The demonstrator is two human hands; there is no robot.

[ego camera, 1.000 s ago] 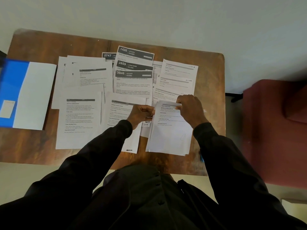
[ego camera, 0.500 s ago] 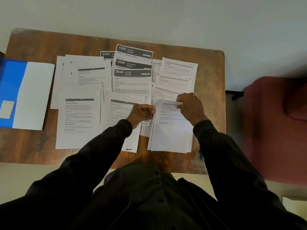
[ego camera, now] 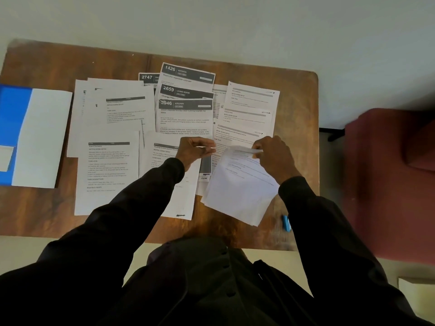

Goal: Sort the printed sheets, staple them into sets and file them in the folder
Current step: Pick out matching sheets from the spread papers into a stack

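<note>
Printed sheets cover the wooden table [ego camera: 47, 62]. My right hand [ego camera: 274, 161] pinches the top edge of a small stack of sheets [ego camera: 237, 196], which hangs tilted above the table's front right. My left hand [ego camera: 194, 150] hovers just left of that stack, apart from it, thumb and fingers close together; whether it holds a sheet is unclear. Dark-headed numbered sheets [ego camera: 186, 107] lie fanned at the centre back. Plain text sheets [ego camera: 108, 170] lie to the left and more sheets [ego camera: 251, 104] at the back right. An open blue folder [ego camera: 14, 128] with a white page rests at the far left.
A small blue stapler [ego camera: 286, 223] lies near the table's front right edge, partly behind my right sleeve. A maroon chair [ego camera: 388, 184] stands close to the table's right side. A pale wall runs along the table's far edge.
My left hand has let go of the stack's left corner and drawn slightly left. The stack, held by my right hand alone, has swung clockwise and lifted.
</note>
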